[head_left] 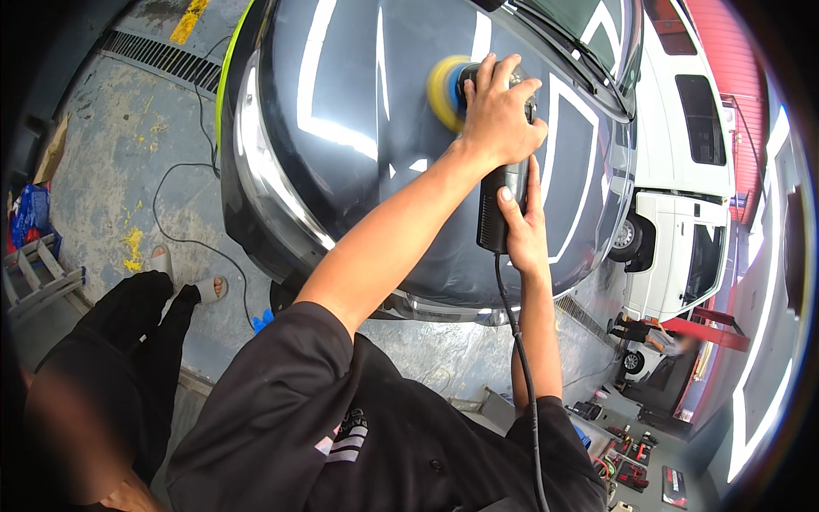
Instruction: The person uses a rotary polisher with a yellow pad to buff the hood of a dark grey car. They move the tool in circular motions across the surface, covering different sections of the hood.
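A black corded polisher (pixel 503 200) with a blue backing plate and a yellow foam pad (pixel 446 92) is held over the dark grey car hood (pixel 341 171). The pad appears to rest against the paint, though its contact edge is partly hidden. My left hand (pixel 502 115) wraps over the polisher's head, fingers curled round its top. Lower down, my right hand (pixel 526 222) grips the body near the cord end, thumb along its side. A black power cord (pixel 516 333) drops from the tool past my right forearm. Bright light reflections cross the hood.
Another person in dark trousers and sandals (pixel 209 290) stands at the left. A second cord (pixel 183 241) lies across the floor near a step ladder (pixel 38 273). White vehicles (pixel 674 247) stand to the right. Several tools (pixel 631 465) sit at the lower right.
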